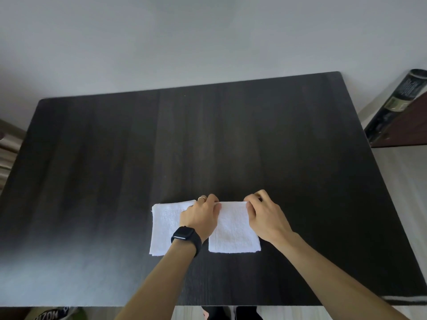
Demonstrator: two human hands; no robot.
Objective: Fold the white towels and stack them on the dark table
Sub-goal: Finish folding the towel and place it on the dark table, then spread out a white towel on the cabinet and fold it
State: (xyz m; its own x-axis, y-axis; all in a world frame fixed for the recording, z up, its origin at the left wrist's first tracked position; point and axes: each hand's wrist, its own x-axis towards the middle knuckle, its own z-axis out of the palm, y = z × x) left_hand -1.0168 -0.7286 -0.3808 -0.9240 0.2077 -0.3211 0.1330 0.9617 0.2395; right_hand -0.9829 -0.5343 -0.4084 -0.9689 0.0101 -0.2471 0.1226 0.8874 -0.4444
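Two white towels lie side by side near the front middle of the dark table [208, 139]. The left towel [165, 227] is a folded rectangle, partly covered by my left wrist. The right towel [233, 229] is folded to a similar size. My left hand [203, 215], with a ring and a black watch, pinches the right towel's far left corner. The far right corner of that towel is pinched by my right hand [265, 215]. Both hands rest at the towel's far edge.
A dark cylinder [397, 105] lies on a brown surface off the table's right edge. Pale wall lies behind the table. Below the front edge are a dark item with lettering [53, 314] and the floor.
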